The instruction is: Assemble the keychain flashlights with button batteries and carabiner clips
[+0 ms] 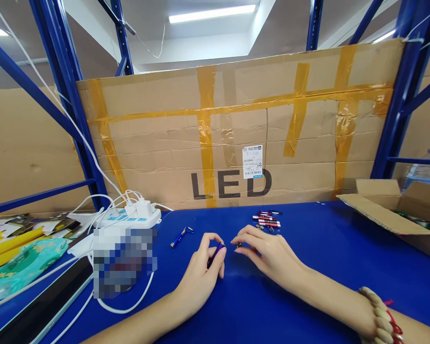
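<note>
In the head view my left hand [206, 267] is closed around a slim purple-blue metal tube [215, 254], like the body of a small keychain penlight, tilted with its upper end toward my right hand. My right hand [268, 251] pinches a small dark, shiny piece [238, 245] between thumb and fingertips, a short gap from the tube; its kind is too small to make out. Beyond my left hand lies a blue keychain penlight [179, 237] with a metal clip. Several red penlights [268, 222] lie together behind my right hand, with small metal bits beside them.
At left a white power strip [148, 217] with plugs and white cables stands on the blue tabletop [308, 234]. Near it are a long black box [50, 301], a teal bag [32, 265] and yellow items. An open cardboard box [415, 239] stands right; a taped cardboard wall [157, 157] closes the back.
</note>
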`<state>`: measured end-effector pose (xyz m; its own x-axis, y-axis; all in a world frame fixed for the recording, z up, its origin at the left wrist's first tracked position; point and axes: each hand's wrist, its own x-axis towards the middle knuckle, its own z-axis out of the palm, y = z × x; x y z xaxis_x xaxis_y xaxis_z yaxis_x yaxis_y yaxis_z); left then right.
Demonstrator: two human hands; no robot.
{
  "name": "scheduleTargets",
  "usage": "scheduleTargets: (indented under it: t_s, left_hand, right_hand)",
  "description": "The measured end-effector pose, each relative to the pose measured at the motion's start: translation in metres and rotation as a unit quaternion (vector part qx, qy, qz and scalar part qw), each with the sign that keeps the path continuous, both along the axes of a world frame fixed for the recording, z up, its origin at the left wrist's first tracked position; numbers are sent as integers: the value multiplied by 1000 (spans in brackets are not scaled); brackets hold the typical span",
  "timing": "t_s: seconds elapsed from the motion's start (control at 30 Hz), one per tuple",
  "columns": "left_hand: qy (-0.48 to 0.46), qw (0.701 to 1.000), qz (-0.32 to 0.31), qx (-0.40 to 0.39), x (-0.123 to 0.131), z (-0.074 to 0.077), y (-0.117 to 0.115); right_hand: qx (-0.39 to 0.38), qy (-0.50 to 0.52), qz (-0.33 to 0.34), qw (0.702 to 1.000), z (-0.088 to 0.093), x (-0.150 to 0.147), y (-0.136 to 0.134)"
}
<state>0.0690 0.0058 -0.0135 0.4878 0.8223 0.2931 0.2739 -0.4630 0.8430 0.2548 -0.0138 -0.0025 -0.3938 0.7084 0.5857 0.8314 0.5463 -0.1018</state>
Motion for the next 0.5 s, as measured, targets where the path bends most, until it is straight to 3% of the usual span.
scheduleTargets:
  t_s: [0.5]
  left_hand:
    - [-43,999,-5,-8,0,-7,3]
  right_hand:
    - [-94,64,52,992,-5,-2,4]
